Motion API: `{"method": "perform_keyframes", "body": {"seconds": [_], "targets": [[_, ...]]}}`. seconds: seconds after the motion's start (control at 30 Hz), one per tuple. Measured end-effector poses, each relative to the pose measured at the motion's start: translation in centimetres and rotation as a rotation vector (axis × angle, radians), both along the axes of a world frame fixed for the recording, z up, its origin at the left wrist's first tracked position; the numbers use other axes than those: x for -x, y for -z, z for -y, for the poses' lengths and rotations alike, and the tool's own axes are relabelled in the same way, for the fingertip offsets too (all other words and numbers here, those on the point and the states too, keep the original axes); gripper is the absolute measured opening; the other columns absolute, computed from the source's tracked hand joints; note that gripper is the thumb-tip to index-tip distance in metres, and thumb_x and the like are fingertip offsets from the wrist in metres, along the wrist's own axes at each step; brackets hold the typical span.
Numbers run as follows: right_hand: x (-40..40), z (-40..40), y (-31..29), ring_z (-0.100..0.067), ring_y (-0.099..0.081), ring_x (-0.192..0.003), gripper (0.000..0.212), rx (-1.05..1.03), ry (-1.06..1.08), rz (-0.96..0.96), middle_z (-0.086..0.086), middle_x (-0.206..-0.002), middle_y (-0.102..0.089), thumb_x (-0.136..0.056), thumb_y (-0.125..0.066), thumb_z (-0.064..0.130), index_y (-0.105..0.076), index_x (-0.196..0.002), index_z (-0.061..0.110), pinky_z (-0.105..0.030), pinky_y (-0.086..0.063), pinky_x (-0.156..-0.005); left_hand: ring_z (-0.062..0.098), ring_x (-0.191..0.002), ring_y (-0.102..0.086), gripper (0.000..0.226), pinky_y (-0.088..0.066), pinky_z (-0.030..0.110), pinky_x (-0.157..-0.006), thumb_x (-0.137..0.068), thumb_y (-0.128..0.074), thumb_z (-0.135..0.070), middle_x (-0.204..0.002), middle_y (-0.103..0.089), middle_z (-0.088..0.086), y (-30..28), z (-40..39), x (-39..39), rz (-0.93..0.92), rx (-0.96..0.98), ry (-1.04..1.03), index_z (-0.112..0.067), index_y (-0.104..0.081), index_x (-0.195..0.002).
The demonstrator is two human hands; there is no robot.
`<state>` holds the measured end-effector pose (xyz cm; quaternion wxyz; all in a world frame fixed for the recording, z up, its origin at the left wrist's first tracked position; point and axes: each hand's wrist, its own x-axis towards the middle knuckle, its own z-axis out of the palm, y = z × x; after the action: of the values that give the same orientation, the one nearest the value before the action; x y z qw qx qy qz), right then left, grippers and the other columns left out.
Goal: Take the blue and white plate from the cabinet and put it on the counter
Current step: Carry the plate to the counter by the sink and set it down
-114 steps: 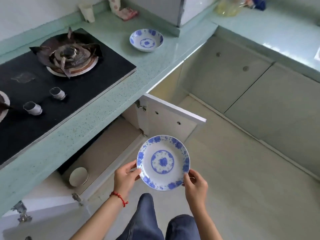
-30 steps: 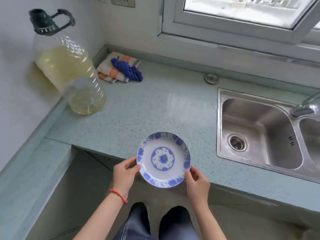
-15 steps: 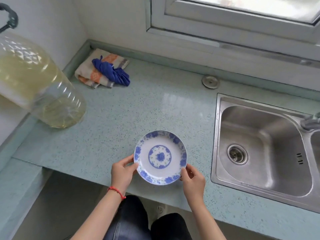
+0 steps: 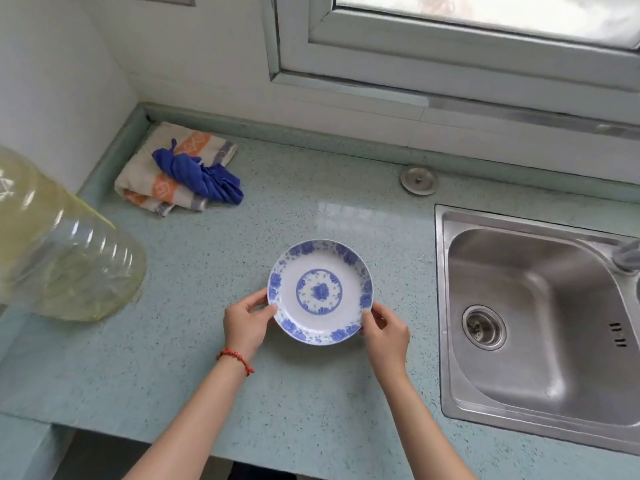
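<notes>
Plate point(image 4: 320, 292) out of cabinet, over counter point(image 4: 311, 403) mid-surface, near front edge; left hand point(image 4: 246, 322) and right hand point(image 4: 385, 332) grasp its rim — release remains; contact with surface unclear.

A pale green speckled tabletop point(image 4: 214, 368) is filling most of the view, with a raised lip of the same colour running along its back and left edges. White walls point(image 4: 62, 71) are meeting in the corner at upper left. A window point(image 4: 467, 39) with a pale metal frame is sitting above the back wall, and diffuse daylight is entering through it and reflecting as a soft patch on the tabletop. A stainless steel sink point(image 4: 540, 306) with a round drain is lying set into the tabletop at right. A round metal cap point(image 4: 419, 180) is resting near the back lip. Folded cloths point(image 4: 180, 168) are lying in the corner. A large clear jug point(image 4: 59, 251) of yellowish liquid is standing at left.
</notes>
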<state>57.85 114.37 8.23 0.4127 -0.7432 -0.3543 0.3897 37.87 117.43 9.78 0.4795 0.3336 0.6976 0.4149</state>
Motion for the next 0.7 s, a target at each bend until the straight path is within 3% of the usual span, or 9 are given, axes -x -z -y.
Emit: {"method": "perform_keyframes", "body": {"seconds": [0.17, 0.4, 0.7], "targets": [[-0.1, -4.4, -0.2, -0.023, -0.062, -0.069, 0.012, -0.028, 0.022, 0.008, -0.003, -0.07, -0.067, -0.083, -0.057, 0.011, -0.069, -0.084, 0.013, -0.037, -0.053, -0.066, 0.019, -0.089, -0.062, 0.036, -0.048, 0.032, -0.085, -0.073, -0.065, 0.011, -0.102, -0.064, 0.005, 0.3, -5.0, -0.1, -0.01, -0.029, 0.042, 0.002, -0.062, -0.108], [-0.5, -9.5, 0.0, -0.006, -0.056, -0.063, 0.015, -0.044, 0.044, 0.069, -0.001, -0.073, -0.067, -0.082, -0.058, 0.012, -0.07, -0.091, 0.011, -0.022, -0.043, -0.059, 0.017, -0.083, -0.063, 0.037, -0.05, 0.029, -0.08, -0.071, -0.066, 0.011, -0.098, -0.065, 0.005, 1.2, -9.5, -0.6, 0.024, -0.033, 0.045, 0.001, -0.063, -0.107], [-0.5, -11.3, 0.5, -0.014, -0.057, -0.065, 0.015, -0.041, 0.062, 0.06, -0.001, -0.072, -0.067, -0.081, -0.057, 0.01, -0.07, -0.087, 0.013, -0.024, -0.044, -0.059, 0.027, -0.094, -0.065, 0.039, -0.053, 0.044, -0.087, -0.072, -0.065, 0.012, -0.101, -0.066, 0.007, 2.2, -11.2, -0.6, 0.109, 0.019, 0.02, -0.001, -0.062, -0.109]]}}
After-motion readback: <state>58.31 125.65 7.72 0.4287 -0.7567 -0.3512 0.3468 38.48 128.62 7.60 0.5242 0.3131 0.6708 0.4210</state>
